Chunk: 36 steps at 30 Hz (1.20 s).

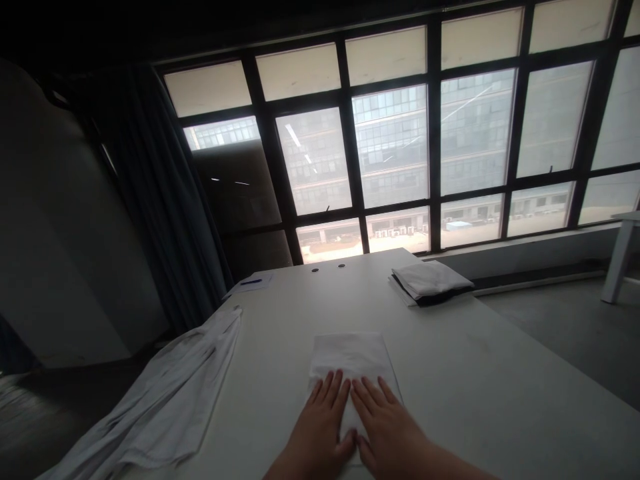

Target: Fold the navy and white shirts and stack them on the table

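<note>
A folded white cloth [349, 348] lies flat on the white table [280, 327] in front of me. My left hand [323, 420] rests palm down on its left part, fingers stretched forward. Beside it my right hand [383, 420] presses flat on the right part, fingers also extended. The two thumbs nearly meet over the cloth's near part. Both hands cover much of the near half of the cloth, so that part is mostly hidden.
At the left table edge lies a loose, rumpled white garment [185, 387], partly hanging over. A folded stack of white and black cloth [431, 280] sits at the far right. A pen [251, 281] lies on paper at the far left, near a dark curtain [160, 200].
</note>
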Each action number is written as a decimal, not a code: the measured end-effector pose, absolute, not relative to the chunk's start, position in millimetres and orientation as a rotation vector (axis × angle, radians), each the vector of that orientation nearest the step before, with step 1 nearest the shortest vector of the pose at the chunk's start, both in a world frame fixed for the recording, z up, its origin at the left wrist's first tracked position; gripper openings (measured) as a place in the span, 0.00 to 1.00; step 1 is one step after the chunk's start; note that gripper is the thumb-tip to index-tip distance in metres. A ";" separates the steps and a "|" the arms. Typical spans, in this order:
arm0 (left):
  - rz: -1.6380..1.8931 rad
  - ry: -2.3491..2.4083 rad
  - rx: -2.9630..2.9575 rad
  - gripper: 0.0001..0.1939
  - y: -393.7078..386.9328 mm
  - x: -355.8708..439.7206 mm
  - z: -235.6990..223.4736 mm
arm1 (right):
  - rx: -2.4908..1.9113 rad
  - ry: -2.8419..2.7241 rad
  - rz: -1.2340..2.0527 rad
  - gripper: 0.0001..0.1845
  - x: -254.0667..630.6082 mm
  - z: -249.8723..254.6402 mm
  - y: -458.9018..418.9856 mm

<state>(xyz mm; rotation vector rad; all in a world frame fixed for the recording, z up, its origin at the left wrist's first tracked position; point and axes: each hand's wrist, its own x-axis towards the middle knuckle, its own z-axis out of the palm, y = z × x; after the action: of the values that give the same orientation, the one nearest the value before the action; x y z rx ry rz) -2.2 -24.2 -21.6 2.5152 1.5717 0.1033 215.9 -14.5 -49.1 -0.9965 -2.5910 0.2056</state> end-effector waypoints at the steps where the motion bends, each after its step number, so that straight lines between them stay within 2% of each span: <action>1: 0.112 1.615 2.489 0.46 -22.7 -5.0 -22.1 | -1.024 -2.591 0.261 0.40 220.3 -45.4 -11.6; 5: 0.122 1.754 2.418 0.47 -16.3 -15.2 -23.3 | -1.209 -2.557 0.415 0.47 234.9 -29.7 2.3; 11: 0.040 1.920 2.292 0.47 -9.7 -27.8 -15.4 | -1.312 -2.587 0.506 0.49 241.3 -18.7 11.9; 15: 0.000 1.915 2.296 0.44 -12.8 -34.9 -4.8 | -1.276 -2.681 0.551 0.56 249.5 -7.3 7.0; 18: 0.017 1.962 2.378 0.38 -17.0 -28.9 4.6 | -1.197 -2.716 0.535 0.59 253.3 2.7 -1.7; 20: 0.097 2.031 2.465 0.29 -18.9 -15.5 9.2 | -1.157 -2.700 0.464 0.50 249.0 6.6 -8.3; 22: 0.222 2.001 2.547 0.20 -19.5 3.6 9.4 | -1.214 -2.641 0.381 0.32 239.3 6.1 -13.2; 24: 0.328 1.821 2.605 0.15 -18.1 23.2 4.0 | -1.296 -2.529 0.338 0.21 228.8 0.8 -14.6; 27: 0.391 1.569 2.619 0.22 -12.1 39.5 -9.7 | -1.240 -2.395 0.347 0.19 224.2 -11.9 -9.6; 32: 0.174 1.546 2.557 0.39 4.1 20.6 -18.6 | -1.057 -2.547 0.440 0.35 247.3 -26.8 14.0; 36: 0.083 1.687 2.505 0.45 12.4 -4.5 -19.0 | -1.192 -2.584 0.525 0.41 260.1 -32.6 36.3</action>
<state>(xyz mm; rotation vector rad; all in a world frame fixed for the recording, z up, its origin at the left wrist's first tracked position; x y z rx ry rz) -4.5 12.4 -19.0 2.5047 1.6871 0.0828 260.1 36.3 -32.6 -1.1917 -2.5844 0.5254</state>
